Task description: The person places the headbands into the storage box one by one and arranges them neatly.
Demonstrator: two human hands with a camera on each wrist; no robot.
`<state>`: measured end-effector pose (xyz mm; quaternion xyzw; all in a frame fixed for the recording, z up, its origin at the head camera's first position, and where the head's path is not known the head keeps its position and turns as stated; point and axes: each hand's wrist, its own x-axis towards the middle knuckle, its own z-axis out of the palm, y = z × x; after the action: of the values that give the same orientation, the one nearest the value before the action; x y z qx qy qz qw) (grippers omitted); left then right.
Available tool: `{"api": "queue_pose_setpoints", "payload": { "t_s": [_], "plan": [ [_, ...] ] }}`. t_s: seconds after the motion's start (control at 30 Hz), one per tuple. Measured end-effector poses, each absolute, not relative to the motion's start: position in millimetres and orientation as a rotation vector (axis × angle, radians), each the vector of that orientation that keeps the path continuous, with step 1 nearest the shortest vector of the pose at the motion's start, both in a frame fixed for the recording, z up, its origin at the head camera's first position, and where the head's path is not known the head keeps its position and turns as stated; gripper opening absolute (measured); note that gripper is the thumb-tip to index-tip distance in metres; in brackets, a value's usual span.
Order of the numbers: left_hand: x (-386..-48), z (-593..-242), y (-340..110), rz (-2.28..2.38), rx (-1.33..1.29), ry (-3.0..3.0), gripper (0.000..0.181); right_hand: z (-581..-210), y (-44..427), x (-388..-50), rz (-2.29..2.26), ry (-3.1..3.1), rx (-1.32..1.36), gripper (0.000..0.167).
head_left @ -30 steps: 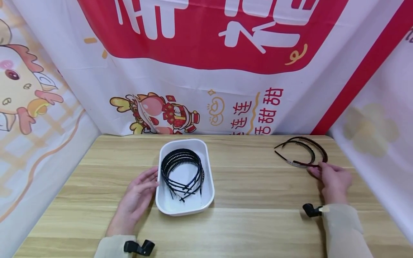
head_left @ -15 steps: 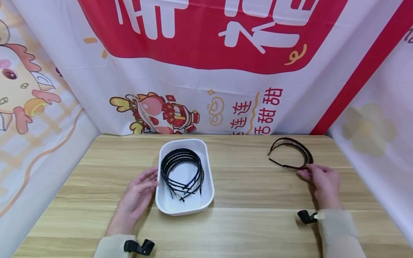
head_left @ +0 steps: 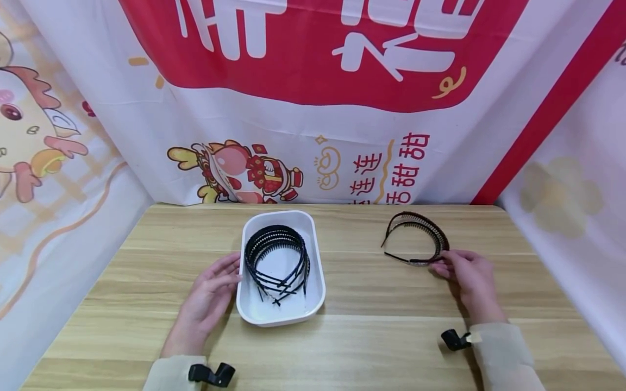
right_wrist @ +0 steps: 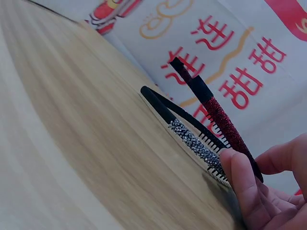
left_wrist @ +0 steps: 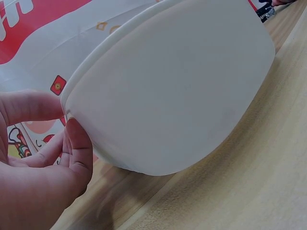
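Observation:
Outside the left wall of a white plastic box (head_left: 320, 285), my left hand (head_left: 211, 293) rests its fingertips against the side. The left wrist view shows the thumb (left_wrist: 79, 143) and forefinger touching the box near its rim. Several black toothed headbands (head_left: 275, 233) lie stacked inside. My right hand (head_left: 467, 274) pinches two more headbands between thumb and fingers, to the right of the box. One is a dark red glittery headband (right_wrist: 223, 122); the other is a silver glittery headband (right_wrist: 194, 146) with black ends. Their open ends point left in the head view.
Everything stands on a wood-grain table (head_left: 362, 336). A printed red and white cloth (head_left: 313, 125) hangs along its back edge, with more cloth at both sides. Each wrist wears a small black camera mount (head_left: 211, 374).
My right hand has moved left across the table, bringing the two headbands closer to the box and closer together. My left hand and the box have stayed in place.

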<state>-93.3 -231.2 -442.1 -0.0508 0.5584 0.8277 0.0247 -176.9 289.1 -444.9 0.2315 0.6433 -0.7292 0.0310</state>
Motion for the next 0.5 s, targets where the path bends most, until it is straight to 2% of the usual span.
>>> {"api": "queue_pose_setpoints", "payload": {
  "t_s": [0.13,0.5],
  "plan": [
    [-92.7,-442.2,-231.4,2.563,-0.154,1.723,0.047,-444.3,277.6,-176.1,-2.191,2.045,0.648,0.04],
    [-91.3,-440.1,-230.9,2.569,-0.168,1.719,0.046,-434.4,247.3,-180.0,-2.162,2.087,0.515,0.037]
  ]
}}
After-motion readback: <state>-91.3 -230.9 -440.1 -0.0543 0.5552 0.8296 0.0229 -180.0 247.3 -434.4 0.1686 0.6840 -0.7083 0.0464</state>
